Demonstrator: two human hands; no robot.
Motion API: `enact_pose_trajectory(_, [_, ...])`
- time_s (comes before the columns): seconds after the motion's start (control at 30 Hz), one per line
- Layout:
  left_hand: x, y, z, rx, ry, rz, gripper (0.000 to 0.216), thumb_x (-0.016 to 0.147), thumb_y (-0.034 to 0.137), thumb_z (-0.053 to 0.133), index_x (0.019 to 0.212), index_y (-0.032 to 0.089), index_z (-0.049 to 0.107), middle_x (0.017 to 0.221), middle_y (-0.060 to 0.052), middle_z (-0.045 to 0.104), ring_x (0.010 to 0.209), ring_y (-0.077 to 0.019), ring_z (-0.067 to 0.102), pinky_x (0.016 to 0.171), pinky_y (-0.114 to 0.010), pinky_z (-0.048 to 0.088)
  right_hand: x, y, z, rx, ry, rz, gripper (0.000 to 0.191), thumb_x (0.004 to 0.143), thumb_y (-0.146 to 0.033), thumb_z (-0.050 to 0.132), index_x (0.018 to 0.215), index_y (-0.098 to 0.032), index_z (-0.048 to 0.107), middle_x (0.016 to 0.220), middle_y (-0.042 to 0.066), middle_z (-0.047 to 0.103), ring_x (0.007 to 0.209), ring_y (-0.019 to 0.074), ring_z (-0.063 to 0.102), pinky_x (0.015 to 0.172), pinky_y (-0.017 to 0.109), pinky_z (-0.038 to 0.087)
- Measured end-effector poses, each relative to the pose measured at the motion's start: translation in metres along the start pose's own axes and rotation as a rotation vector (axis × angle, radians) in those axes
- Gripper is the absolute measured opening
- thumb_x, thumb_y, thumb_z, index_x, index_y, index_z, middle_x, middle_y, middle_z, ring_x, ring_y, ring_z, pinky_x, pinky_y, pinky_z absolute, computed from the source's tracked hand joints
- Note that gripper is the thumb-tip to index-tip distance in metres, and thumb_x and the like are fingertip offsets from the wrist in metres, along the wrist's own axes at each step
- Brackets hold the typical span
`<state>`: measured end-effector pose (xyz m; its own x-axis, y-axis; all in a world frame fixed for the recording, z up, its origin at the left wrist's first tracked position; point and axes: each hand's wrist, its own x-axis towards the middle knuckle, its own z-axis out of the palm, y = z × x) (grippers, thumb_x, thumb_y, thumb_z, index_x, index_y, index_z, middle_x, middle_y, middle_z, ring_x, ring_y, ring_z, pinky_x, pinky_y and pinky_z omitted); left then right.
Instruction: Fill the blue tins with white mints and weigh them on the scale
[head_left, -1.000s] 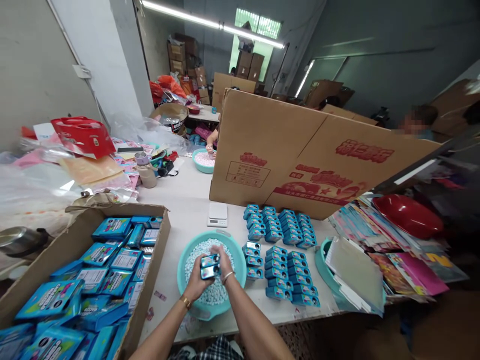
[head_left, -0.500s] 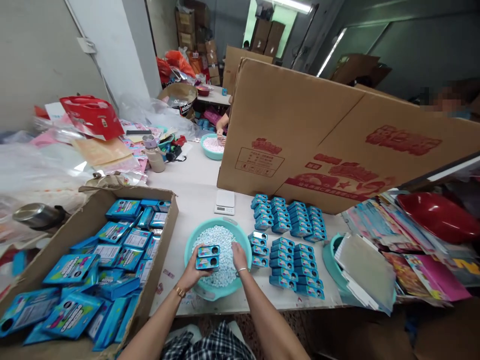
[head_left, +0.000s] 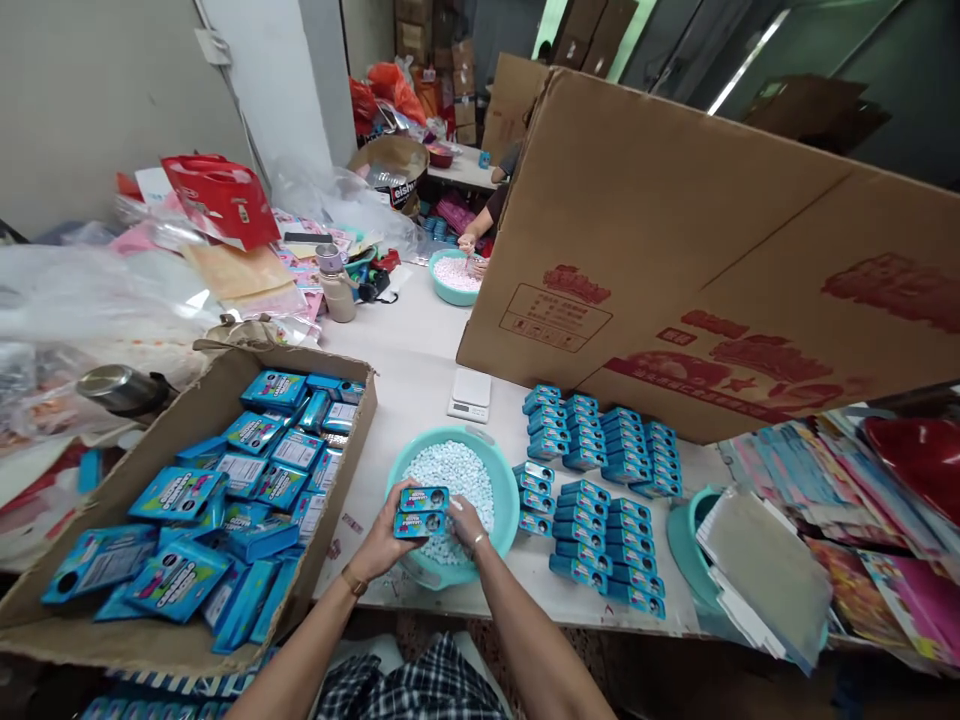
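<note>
My left hand [head_left: 384, 545] holds an open blue candy tin [head_left: 422, 510] above the near edge of a teal basin [head_left: 505, 483] filled with small white candies [head_left: 454, 472]. My right hand [head_left: 466, 521] rests in the candies right beside the tin, fingers curled; what it grips is hidden. To the right of the basin, closed blue tins [head_left: 596, 533] lie in neat rows on the white table [head_left: 410, 392]. A second block of tins [head_left: 600, 440] sits farther back.
A cardboard box [head_left: 193, 415] of flat blue packs stands at left. A small white scale [head_left: 469, 394] lies behind the basin. A large brown carton [head_left: 675, 250] stands on its side across the table. Another person's hands [head_left: 471, 250] work at a far teal basin. Coloured cards [head_left: 825, 480] are piled at right.
My right hand left the tin, dipped into the candies, and now sits back beside the tin. The camera has tilted down and shifted; the tin stays in my left hand.
</note>
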<state>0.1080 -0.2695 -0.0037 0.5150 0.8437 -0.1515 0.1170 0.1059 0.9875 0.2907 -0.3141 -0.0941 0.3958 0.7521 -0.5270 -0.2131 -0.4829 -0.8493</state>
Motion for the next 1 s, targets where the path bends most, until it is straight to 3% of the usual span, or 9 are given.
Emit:
enact_pose_trajectory(0.13, [0.013,-0.026,0.0,0.063,0.132,0.026,0.076,0.06,0.011,0.073,0.13,0.026,0.047,0.127,-0.007,0.055,0.123,-0.0287,0.052,0.11,-0.05,0.037,-0.014,-0.023,-0.011,0.36,-0.091,0.113,0.041,0.068,-0.053,0.073,0.088,-0.022,0.054,0.067,-0.005,0.06,0.043,0.0075,0.045,0.04,0.018,0.028])
enact_pose_trajectory(0.23, [0.025,-0.04,0.005,0.139,0.193,0.072,0.072,0.057,0.008,0.068,0.125,0.024,0.049,0.125,-0.007,0.053,0.125,-0.0293,0.049,0.112,-0.049,0.034,-0.024,-0.044,-0.009,0.668,0.002,0.1,0.036,0.07,-0.044,0.075,0.093,-0.024,0.056,0.074,-0.003,0.064,0.056,0.0119,0.06,0.047,0.021,0.042])
enact_pose_trajectory(0.3, [0.033,-0.046,0.011,0.191,0.212,0.096,0.071,0.056,0.007,0.066,0.123,0.023,0.051,0.123,-0.008,0.054,0.124,-0.0296,0.048,0.112,-0.049,0.033,-0.028,-0.055,-0.002,0.775,0.105,0.057,0.032,0.072,-0.042,0.072,0.094,-0.024,0.057,0.079,-0.001,0.067,0.07,0.0173,0.068,0.062,0.03,0.054])
enact_pose_trajectory(0.37, [0.039,-0.05,0.018,0.221,0.218,0.11,0.07,0.055,0.006,0.065,0.123,0.022,0.052,0.122,-0.009,0.054,0.124,-0.0302,0.048,0.112,-0.05,0.033,-0.03,-0.064,0.008,0.835,0.183,-0.023,0.027,0.072,-0.041,0.069,0.091,-0.024,0.058,0.083,0.0,0.069,0.081,0.0209,0.07,0.076,0.037,0.056])
enact_pose_trajectory(0.53, [0.047,-0.052,0.034,0.229,0.22,0.132,0.07,0.055,0.005,0.061,0.123,0.021,0.053,0.125,-0.01,0.054,0.125,-0.0304,0.046,0.113,-0.05,0.031,-0.033,-0.071,0.032,0.726,0.307,-0.244,0.018,0.072,-0.035,0.062,0.085,-0.023,0.062,0.089,0.001,0.069,0.093,0.0219,0.066,0.09,0.037,0.051])
enact_pose_trajectory(0.7, [0.047,-0.047,0.04,0.21,0.217,0.148,0.07,0.054,0.003,0.061,0.121,0.023,0.055,0.124,-0.008,0.056,0.124,-0.03,0.047,0.112,-0.048,0.032,-0.041,-0.077,0.04,0.555,0.325,-0.35,0.025,0.077,-0.034,0.056,0.093,-0.02,0.069,0.106,0.005,0.072,0.109,0.0237,0.061,0.102,0.038,0.043])
enact_pose_trajectory(0.9, [0.046,-0.042,0.032,0.039,0.182,0.131,0.075,0.052,0.003,0.067,0.12,0.031,0.057,0.124,-0.005,0.057,0.125,-0.0321,0.048,0.112,-0.049,0.033,-0.041,-0.091,0.021,0.403,0.223,-0.407,0.031,0.081,-0.038,0.055,0.096,-0.017,0.073,0.11,0.009,0.074,0.111,0.0257,0.063,0.099,0.038,0.045])
enact_pose_trajectory(1.0, [0.046,-0.041,0.033,-0.042,0.119,0.03,0.08,0.052,0.005,0.07,0.126,0.03,0.052,0.128,-0.006,0.056,0.121,-0.0311,0.053,0.108,-0.046,0.039,-0.031,-0.092,0.008,0.28,0.285,-0.409,0.032,0.078,-0.041,0.059,0.093,-0.017,0.074,0.103,0.009,0.075,0.106,0.0263,0.064,0.097,0.038,0.045])
